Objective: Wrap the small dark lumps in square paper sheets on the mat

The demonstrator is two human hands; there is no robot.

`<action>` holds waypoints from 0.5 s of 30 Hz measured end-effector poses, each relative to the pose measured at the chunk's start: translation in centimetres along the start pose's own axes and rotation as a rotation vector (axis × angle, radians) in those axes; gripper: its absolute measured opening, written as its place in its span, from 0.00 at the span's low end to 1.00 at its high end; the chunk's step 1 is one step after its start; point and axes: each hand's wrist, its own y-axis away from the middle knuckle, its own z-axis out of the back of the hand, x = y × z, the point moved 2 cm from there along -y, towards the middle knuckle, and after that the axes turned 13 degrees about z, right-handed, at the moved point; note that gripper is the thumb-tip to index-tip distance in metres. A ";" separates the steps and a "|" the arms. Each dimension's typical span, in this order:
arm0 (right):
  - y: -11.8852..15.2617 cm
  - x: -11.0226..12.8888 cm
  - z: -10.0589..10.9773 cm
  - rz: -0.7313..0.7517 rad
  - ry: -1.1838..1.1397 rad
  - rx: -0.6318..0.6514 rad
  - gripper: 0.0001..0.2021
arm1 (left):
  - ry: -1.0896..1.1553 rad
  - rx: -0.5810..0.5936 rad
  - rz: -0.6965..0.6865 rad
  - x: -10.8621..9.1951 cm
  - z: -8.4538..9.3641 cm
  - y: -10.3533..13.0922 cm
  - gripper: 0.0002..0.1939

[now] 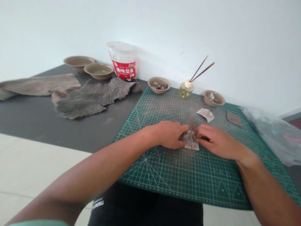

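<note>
Whitish, smudged sheet (191, 144) lies mid-way across the green mat (164, 169), left edge pinned by the half-open left hand (170, 135). Curled, the right hand (213, 138) seems to rub it, grip unclear; further strokes call for steady pinning.

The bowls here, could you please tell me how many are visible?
4: the far-left bowl, a second bowl beside it, a bowl of lumps left of the bottle with sticks, and another bowl to its right.
</note>
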 end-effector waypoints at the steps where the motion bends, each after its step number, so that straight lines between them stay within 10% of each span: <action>1: 0.0 0.3 -0.1 0.047 -0.047 0.039 0.04 | 0.004 0.000 -0.005 0.0 0.0 0.0 0.19; 15: -0.2 0.4 -0.4 0.057 -0.041 0.011 0.06 | 0.015 0.000 -0.018 0.0 0.0 0.0 0.18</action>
